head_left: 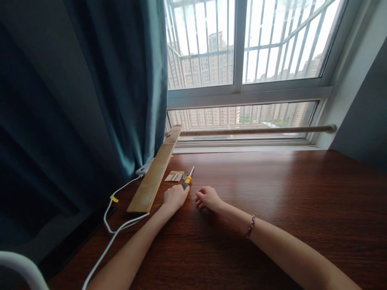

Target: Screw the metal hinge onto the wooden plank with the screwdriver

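My left hand [175, 197] is closed around the black and yellow handle of a screwdriver [188, 180]. The metal shaft points up and away, toward the window. Beside it my right hand [209, 198] hovers at or just above the wooden table, its fingers loosely bent with gaps between them and nothing visible in them. Just left of the screwdriver, several small screws [184, 176] lie close to a flat brown packet [174, 176]. A long wooden board [154, 179] lies left of my left hand, apart from it.
The dark brown table [272, 193] reaches back to the window sill [250, 149]. White cables [105, 249] curl along the left, by a white power strip [145, 167]. A blue curtain [136, 80] hangs behind. A pole [256, 131] crosses below the window.
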`<action>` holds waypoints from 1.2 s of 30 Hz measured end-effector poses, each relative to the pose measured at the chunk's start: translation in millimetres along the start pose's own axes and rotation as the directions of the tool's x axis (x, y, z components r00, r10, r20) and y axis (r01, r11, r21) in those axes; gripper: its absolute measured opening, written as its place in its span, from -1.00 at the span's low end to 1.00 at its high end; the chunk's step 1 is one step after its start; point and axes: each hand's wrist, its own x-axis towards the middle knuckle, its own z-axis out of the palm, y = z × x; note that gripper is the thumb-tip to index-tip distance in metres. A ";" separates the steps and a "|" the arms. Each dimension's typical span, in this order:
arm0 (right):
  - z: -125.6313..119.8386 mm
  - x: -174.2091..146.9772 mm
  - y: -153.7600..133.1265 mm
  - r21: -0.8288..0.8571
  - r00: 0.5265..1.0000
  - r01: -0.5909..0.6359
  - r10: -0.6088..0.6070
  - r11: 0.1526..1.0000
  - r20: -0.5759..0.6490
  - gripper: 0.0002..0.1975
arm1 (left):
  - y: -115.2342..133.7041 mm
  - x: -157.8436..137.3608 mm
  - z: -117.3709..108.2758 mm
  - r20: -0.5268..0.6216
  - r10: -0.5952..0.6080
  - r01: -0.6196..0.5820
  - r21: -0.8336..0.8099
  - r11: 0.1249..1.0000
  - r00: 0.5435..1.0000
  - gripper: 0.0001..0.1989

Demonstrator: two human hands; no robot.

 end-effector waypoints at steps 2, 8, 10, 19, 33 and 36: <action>-3.8 1.2 -2.1 0.011 0.997 0.032 -0.031 0.999 -0.065 -0.78 | 6.6 -6.6 -0.7 0.004 0.075 -0.074 -0.111 0.991 0.997 -0.43; -31.5 -11.3 -3.3 -0.105 0.933 0.138 -0.165 0.985 -0.321 -0.79 | 40.8 -55.5 4.2 -0.031 0.497 -0.402 -0.632 0.663 0.867 -0.45; -48.8 -24.2 -1.1 -0.174 0.905 0.155 -0.210 0.973 -0.370 -0.80 | 49.2 -73.9 3.7 -0.022 0.610 -0.454 -0.689 0.565 0.792 -0.47; -258.1 -98.9 7.7 -0.681 0.739 -0.120 -0.393 0.722 -0.547 -0.56 | 54.7 -83.0 3.6 -0.002 0.680 -0.543 -0.605 0.582 0.733 -0.64; -414.0 -130.0 66.9 -0.614 0.634 -0.701 -0.076 0.362 -0.769 -0.54 | -5.3 48.5 32.4 -0.235 0.073 -0.138 -0.276 0.951 0.969 -0.75; -418.2 -129.2 71.2 -0.649 0.663 -0.690 -0.081 0.321 -0.744 -0.52 | -19.9 68.5 38.6 -0.262 0.021 -0.071 -0.185 0.980 0.965 -0.70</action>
